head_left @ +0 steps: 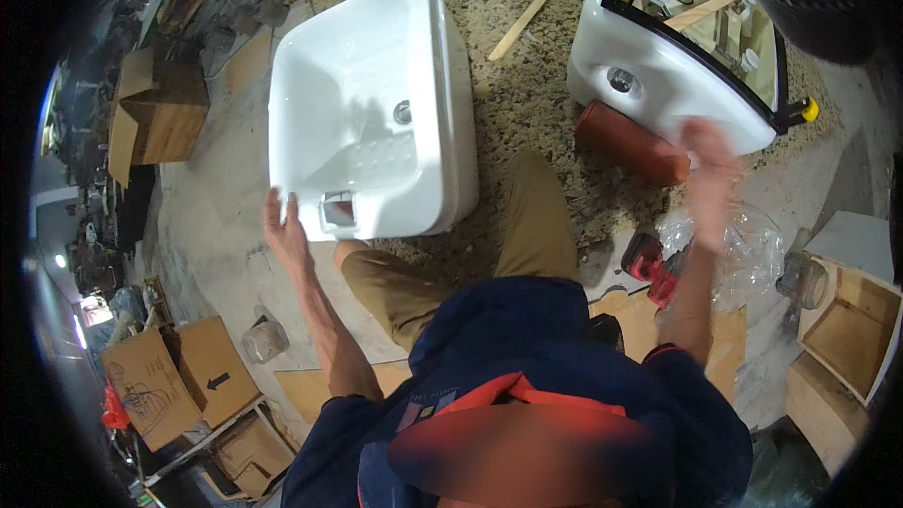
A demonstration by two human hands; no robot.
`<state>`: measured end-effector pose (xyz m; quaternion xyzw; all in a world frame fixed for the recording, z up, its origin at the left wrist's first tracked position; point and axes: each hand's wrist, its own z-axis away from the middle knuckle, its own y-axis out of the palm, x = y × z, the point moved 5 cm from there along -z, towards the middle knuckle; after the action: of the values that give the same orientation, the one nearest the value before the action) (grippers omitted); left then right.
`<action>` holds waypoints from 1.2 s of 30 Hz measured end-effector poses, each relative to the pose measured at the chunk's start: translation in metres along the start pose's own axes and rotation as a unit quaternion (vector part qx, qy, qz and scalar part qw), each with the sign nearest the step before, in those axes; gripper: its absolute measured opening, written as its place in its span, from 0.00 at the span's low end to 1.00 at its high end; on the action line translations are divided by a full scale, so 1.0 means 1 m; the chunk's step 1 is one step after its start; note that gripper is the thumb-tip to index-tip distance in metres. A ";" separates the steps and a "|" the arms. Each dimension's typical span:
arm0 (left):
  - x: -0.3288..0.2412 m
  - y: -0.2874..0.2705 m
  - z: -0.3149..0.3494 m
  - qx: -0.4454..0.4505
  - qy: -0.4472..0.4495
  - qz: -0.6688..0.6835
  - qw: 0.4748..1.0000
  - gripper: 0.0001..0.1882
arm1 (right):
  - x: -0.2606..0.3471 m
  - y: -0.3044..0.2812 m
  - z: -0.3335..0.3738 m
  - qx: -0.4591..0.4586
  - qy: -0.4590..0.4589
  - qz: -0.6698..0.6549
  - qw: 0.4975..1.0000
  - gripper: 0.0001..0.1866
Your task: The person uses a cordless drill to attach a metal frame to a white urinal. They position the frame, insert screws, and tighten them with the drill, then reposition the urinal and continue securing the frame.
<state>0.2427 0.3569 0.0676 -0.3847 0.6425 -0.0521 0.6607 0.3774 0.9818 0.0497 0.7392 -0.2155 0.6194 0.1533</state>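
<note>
Mottled, grainy brown-grey ground stretches beyond both hands, with grey concrete floor to the left of the left hand. That hand is loosely open, fingers parted, touching the near left corner of a glossy white rectangular ceramic basin; it is not closed around anything. The basin lies just ahead and to the right of it, hollow side up. Farther left and ahead sits an open brown cardboard box; nearer the body, a larger brown cardboard box.

The right hand is blurred, so I cannot tell how far open it is or whether it holds anything. Just to its left lies a reddish-brown cylinder. Ahead of it is a second white ceramic basin, with a black bar and white plastic pipe. Toward the body are a red-and-black power drill and crumpled clear plastic sheeting.
</note>
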 end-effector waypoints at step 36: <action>0.105 0.033 -0.019 -0.023 -0.145 -0.066 0.987 0.33 | -0.317 0.286 -0.165 0.005 0.450 0.019 0.893 0.26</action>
<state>0.2292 0.3123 -0.0340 -0.4446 0.5140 -0.0247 0.7332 0.0477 0.8579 -0.2426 0.3775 -0.1345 0.8898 0.2183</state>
